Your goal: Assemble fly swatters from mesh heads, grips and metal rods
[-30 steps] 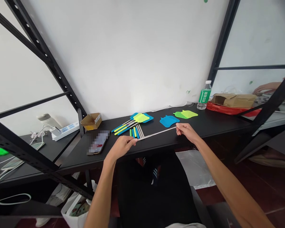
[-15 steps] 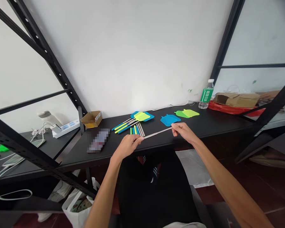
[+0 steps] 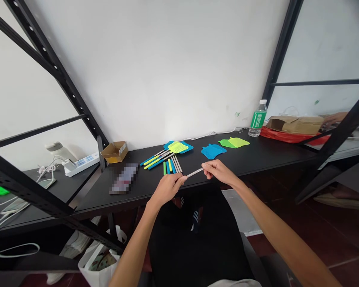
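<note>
A thin silvery telescopic rod spans the gap between my two hands, above the front edge of the black desk. My left hand is closed around its left end, while my right hand pinches the right end between thumb and fingers. Just behind my left hand lie several loose green, blue and yellow grips and, beside them, several metal rods. Farther back, fly swatters with handles are piled, a yellow mesh head on top. Blue swatter heads lie beyond my right hand, near a green head and a yellow-green one.
At the desk's left are a phone-like pixelated object and an open cardboard box. A water bottle stands at the right rear. Black metal frame posts flank the desk. Another person's hand shows at far right.
My hands have come closer together, my right hand moving left and slightly down. The visible stretch of rod between them is now shorter.
</note>
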Demonstrator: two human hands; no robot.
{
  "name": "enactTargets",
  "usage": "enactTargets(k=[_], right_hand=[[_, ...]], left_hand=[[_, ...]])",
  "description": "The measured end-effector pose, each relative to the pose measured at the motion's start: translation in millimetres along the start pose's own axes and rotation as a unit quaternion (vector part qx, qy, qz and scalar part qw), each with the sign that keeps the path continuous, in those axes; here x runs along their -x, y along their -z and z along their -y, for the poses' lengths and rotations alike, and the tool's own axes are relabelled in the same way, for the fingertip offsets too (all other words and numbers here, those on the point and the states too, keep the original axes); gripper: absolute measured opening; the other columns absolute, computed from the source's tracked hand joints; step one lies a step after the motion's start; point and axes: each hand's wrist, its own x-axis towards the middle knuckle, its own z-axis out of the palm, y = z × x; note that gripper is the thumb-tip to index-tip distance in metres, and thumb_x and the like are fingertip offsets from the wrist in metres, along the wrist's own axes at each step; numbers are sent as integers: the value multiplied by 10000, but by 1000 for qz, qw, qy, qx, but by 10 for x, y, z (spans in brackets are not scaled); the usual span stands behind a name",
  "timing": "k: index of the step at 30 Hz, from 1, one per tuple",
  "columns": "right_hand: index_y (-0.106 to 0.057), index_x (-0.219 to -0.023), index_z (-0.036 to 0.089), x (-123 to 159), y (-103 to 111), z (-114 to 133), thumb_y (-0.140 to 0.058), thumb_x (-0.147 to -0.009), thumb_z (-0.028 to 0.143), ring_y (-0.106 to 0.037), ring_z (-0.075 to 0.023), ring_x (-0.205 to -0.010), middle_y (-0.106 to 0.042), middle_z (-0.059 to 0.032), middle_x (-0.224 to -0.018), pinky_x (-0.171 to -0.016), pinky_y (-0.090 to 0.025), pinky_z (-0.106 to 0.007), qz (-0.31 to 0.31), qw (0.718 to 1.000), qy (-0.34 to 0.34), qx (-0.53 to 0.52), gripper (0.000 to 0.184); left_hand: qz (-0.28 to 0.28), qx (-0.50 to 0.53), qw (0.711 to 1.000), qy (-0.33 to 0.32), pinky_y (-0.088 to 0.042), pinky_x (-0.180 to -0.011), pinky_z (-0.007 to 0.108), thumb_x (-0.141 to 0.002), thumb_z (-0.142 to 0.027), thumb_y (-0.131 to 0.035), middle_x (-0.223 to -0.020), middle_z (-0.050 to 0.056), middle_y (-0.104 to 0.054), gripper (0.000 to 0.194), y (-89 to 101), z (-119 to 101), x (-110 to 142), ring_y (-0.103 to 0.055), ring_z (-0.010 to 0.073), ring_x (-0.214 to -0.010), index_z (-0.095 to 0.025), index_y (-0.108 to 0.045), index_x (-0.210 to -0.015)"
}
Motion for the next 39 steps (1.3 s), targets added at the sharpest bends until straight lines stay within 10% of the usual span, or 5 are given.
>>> enactTargets(k=[16,23,39], right_hand=[[-759,-759,171,-50,190,-389,-683,-820,545,-546,-130,-565,-701,-74,-736,-509,-394,-268,-64,992,-30,-104,387],[-761,-791,173,-66,209,-463,-738,-786,537,-524,-122,-571,-716,-100,-834,-501,-398,-279,-150,965,-48,-208,365],[-720,-824,185,-69,248,-443,-855,-699,430,-516,-103,-568,-684,-40,-735,-521,-453,-253,-220,902,-59,-366,307]], left_hand=[[-62,-28,996,56,-392,-651,258,-976,-529,-413,-831,34,-686,453,20,335,8,-618,185,-731,-220,-668,-1187],[-151,-173,964,131,-365,-604,250,-963,-428,-474,-991,65,-661,329,-48,613,23,-622,208,-858,-246,-654,-1171],[-145,-166,962,160,-312,-578,247,-908,-364,-549,-906,38,-621,161,-79,699,39,-583,188,-794,-228,-631,-940]])
